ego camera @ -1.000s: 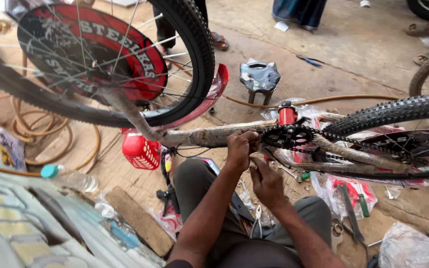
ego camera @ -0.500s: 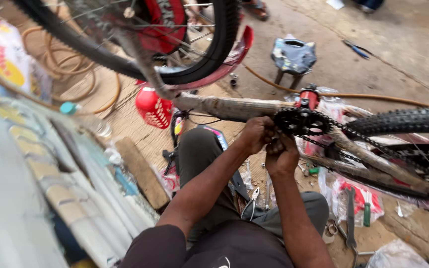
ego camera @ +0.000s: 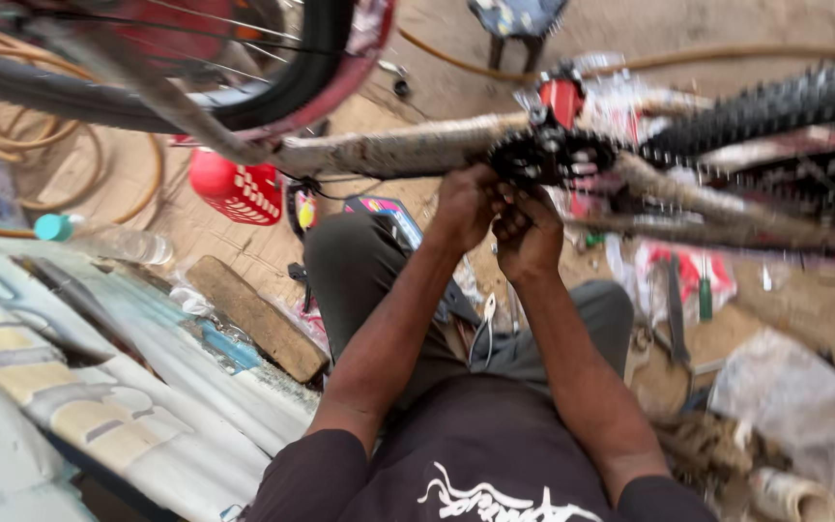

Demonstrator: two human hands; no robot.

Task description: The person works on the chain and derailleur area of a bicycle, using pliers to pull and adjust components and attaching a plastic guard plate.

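Observation:
An upturned bicycle lies across the view, its worn frame tube [ego camera: 388, 150] running from a spoked wheel [ego camera: 273, 87] at the top left to a knobby-tyred wheel [ego camera: 785, 101] at the right. A black toothed chainring [ego camera: 553, 155] sits at the frame's middle. My left hand [ego camera: 464, 205] and my right hand [ego camera: 526, 230] are pressed together just under the chainring, fingers curled at its lower edge. Motion blur hides what the fingers grip. I sit with my knees [ego camera: 359, 271] under the frame.
A red plastic basket [ego camera: 234, 186] lies under the frame at left, near a plastic bottle [ego camera: 108, 240], a wooden block [ego camera: 255, 317] and corrugated metal sheets [ego camera: 99, 387]. Coiled hose [ego camera: 99, 164] lies at far left. Tools [ego camera: 688, 290] and plastic bags [ego camera: 794, 406] lie at right.
The view has tilted down and closer to my body. My two hands have stayed together under the chainring, shifting slightly along its lower edge.

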